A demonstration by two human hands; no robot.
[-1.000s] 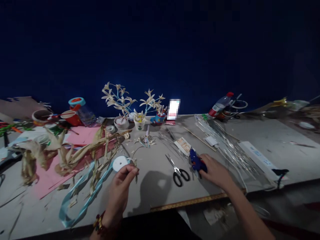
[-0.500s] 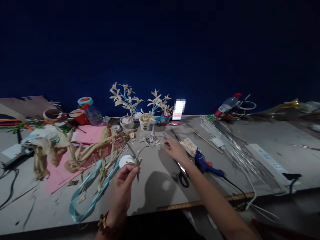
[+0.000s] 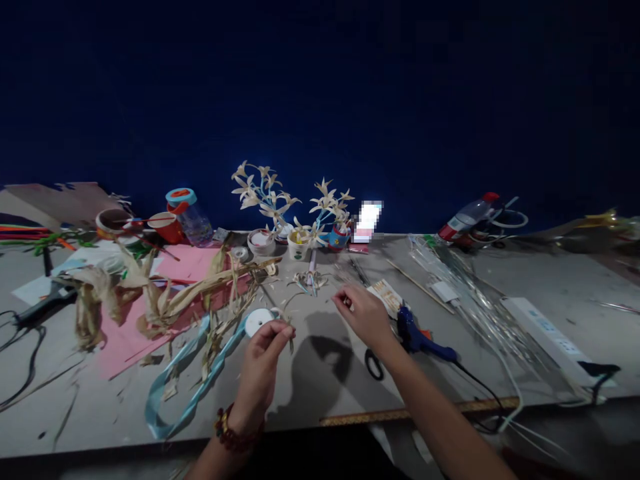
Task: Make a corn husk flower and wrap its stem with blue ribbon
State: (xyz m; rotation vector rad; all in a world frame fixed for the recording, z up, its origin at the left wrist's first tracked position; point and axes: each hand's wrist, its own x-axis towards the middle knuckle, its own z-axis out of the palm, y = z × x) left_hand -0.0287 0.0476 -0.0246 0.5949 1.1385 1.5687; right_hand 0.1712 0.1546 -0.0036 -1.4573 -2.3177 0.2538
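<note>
While the left hand (image 3: 265, 357) pinches husk (image 3: 291, 344), the right hand (image 3: 367, 316) curls closed, contents unclear.

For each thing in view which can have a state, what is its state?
Left hand: pinching a dry strip.
Right hand: fingers together, contents unclear.
Glue gun: lying down, heat unclear.
Scissors: partly hidden, cannot tell if open.
Phone: propped up, screen lit.
Red-capped bottle: capped, tilted.
Blue-lidded bottle: lid on, tilted.
Ribbon: loosely looped.
</note>
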